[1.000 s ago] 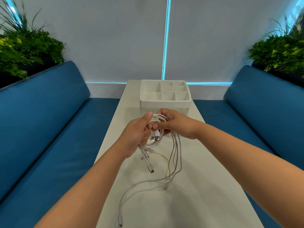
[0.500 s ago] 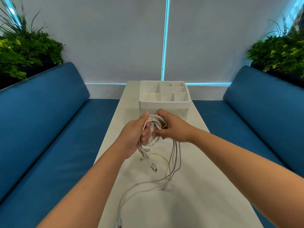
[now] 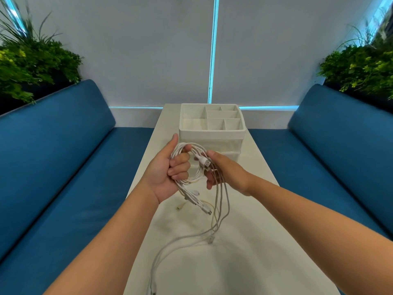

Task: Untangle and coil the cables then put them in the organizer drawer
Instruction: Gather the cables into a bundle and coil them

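A bundle of white cables (image 3: 196, 165) hangs above the white table, partly wound into a coil. My left hand (image 3: 168, 173) grips the coil's left side, palm up, fingers curled round the strands. My right hand (image 3: 225, 171) holds the coil's right side, with a white USB plug (image 3: 205, 162) lying across it by the thumb. Loose cable tails (image 3: 221, 209) droop from the hands to the table and run toward me. The white organizer (image 3: 212, 133), with several open compartments on top and a clear drawer front below, stands just behind my hands.
The long white table (image 3: 244, 262) runs between two blue sofas (image 3: 63, 158), one on each side. Green plants (image 3: 32, 62) stand behind both sofa backs. A white wall with a cyan light strip lies beyond the organizer.
My hands have drawn apart a little, opening the coil wider. The left palm has turned up, and the USB plug now lies across the coil by the right hand.
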The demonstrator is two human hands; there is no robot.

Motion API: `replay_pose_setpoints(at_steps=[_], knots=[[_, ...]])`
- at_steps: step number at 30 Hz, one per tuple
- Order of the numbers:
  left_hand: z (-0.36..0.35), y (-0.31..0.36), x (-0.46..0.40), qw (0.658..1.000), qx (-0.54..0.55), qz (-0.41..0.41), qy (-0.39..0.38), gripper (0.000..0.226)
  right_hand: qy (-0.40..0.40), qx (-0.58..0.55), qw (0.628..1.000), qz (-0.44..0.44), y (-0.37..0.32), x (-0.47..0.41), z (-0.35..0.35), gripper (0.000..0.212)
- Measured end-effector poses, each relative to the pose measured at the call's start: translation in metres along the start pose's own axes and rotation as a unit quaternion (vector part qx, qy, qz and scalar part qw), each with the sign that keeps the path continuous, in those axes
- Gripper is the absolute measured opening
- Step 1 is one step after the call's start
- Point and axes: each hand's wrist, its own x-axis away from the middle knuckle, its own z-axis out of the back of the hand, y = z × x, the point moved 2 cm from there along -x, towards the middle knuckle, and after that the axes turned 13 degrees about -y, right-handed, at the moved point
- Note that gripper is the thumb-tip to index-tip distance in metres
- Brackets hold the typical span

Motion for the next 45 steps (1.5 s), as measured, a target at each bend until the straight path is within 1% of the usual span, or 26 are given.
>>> replay_pose_setpoints(at_steps=[2, 4, 7, 9, 11, 14, 16, 17, 18, 19, 22, 24, 25, 26, 27, 29, 30, 32, 33, 35, 38, 40, 41, 42, 44, 45], knots=[[-0.003, 0.001, 0.001, 1.000, -0.020, 0.000, 0.005, 0.036, 0.015, -0.008, 1.000, 0.005, 0.003, -0.002, -0.003, 0.043], [-0.006, 0.002, 0.004, 0.998, -0.064, 0.014, 0.008, 0.033, 0.040, -0.016, 0.999, 0.010, 0.003, -0.003, -0.004, 0.038], [-0.008, 0.004, 0.007, 0.992, -0.114, 0.048, 0.010, 0.037, 0.075, -0.013, 0.997, 0.011, -0.001, -0.003, -0.002, 0.041], [-0.007, 0.004, 0.008, 0.992, -0.115, 0.043, 0.023, 0.040, 0.081, 0.000, 0.997, 0.000, -0.001, -0.004, -0.002, 0.043], [-0.008, 0.005, 0.006, 0.995, -0.091, 0.018, 0.037, 0.042, 0.078, 0.008, 0.997, -0.010, 0.002, -0.006, -0.004, 0.043], [-0.008, 0.011, 0.001, 0.995, -0.057, -0.045, 0.064, 0.043, 0.065, 0.029, 0.997, -0.020, 0.015, -0.005, -0.013, 0.035], [-0.006, 0.017, -0.001, 0.992, -0.043, -0.085, 0.081, 0.043, 0.075, 0.073, 0.994, -0.038, 0.025, -0.004, -0.018, 0.029], [-0.005, 0.019, -0.002, 0.990, -0.039, -0.103, 0.092, 0.042, 0.078, 0.116, 0.989, -0.047, 0.029, -0.003, -0.021, 0.026], [-0.004, 0.019, -0.002, 0.987, -0.036, -0.118, 0.102, 0.042, 0.077, 0.184, 0.978, -0.056, 0.031, -0.003, -0.024, 0.023], [-0.004, 0.018, -0.003, 0.985, -0.037, -0.129, 0.110, 0.041, 0.066, 0.269, 0.959, -0.064, 0.031, -0.004, -0.028, 0.019], [-0.001, 0.013, -0.004, 0.978, -0.077, -0.133, 0.139, 0.041, 0.020, 0.481, 0.871, -0.092, 0.025, -0.007, -0.041, 0.013], [0.001, 0.010, -0.004, 0.973, -0.120, -0.124, 0.153, 0.038, -0.006, 0.579, 0.812, -0.077, 0.016, -0.009, -0.042, 0.017], [0.002, 0.008, -0.005, 0.971, -0.143, -0.116, 0.155, 0.034, -0.018, 0.613, 0.788, -0.061, 0.010, -0.009, -0.041, 0.020], [0.003, 0.006, -0.005, 0.968, -0.167, -0.104, 0.155, 0.030, -0.035, 0.633, 0.772, -0.042, 0.005, -0.010, -0.040, 0.022], [0.003, 0.004, -0.006, 0.965, -0.189, -0.089, 0.156, 0.029, -0.057, 0.644, 0.763, -0.021, -0.001, -0.010, -0.039, 0.023], [0.000, -0.001, -0.007, 0.959, -0.223, -0.060, 0.166, 0.036, -0.095, 0.647, 0.757, 0.019, -0.011, -0.009, -0.039, 0.025], [-0.002, -0.002, -0.009, 0.956, -0.232, -0.053, 0.171, 0.039, -0.099, 0.637, 0.764, 0.038, -0.015, -0.008, -0.039, 0.025], [-0.008, -0.002, -0.013, 0.948, -0.252, -0.061, 0.182, 0.036, -0.066, 0.587, 0.804, 0.073, -0.020, -0.006, -0.040, 0.023], [-0.011, -0.001, -0.015, 0.938, -0.281, -0.064, 0.191, 0.034, -0.041, 0.551, 0.830, 0.072, -0.021, -0.006, -0.038, 0.023], [-0.014, -0.003, -0.016, 0.900, -0.375, -0.051, 0.216, 0.032, -0.017, 0.488, 0.872, 0.041, -0.021, -0.005, -0.035, 0.021], [-0.010, -0.007, -0.013, 0.854, -0.469, -0.034, 0.223, 0.029, -0.045, 0.403, 0.914, -0.010, -0.019, -0.002, -0.033, 0.014], [-0.007, -0.009, -0.011, 0.813, -0.540, -0.039, 0.215, 0.027, -0.085, 0.330, 0.938, -0.056, -0.018, 0.002, -0.029, 0.020], [-0.006, -0.010, -0.011, 0.781, -0.585, -0.044, 0.213, 0.026, -0.106, 0.309, 0.942, -0.079, -0.017, 0.005, -0.027, 0.020], [-0.005, -0.012, -0.012, 0.745, -0.631, -0.041, 0.212, 0.026, -0.119, 0.315, 0.937, -0.093, -0.018, 0.007, -0.026, 0.018], [-0.008, -0.020, -0.012, 0.686, -0.700, -0.017, 0.196, 0.025, -0.109, 0.398, 0.907, -0.085, -0.021, 0.008, -0.026, 0.016], [-0.008, -0.022, -0.013, 0.671, -0.718, -0.005, 0.185, 0.025, -0.090, 0.438, 0.892, -0.074, -0.022, 0.008, -0.027, 0.020]])
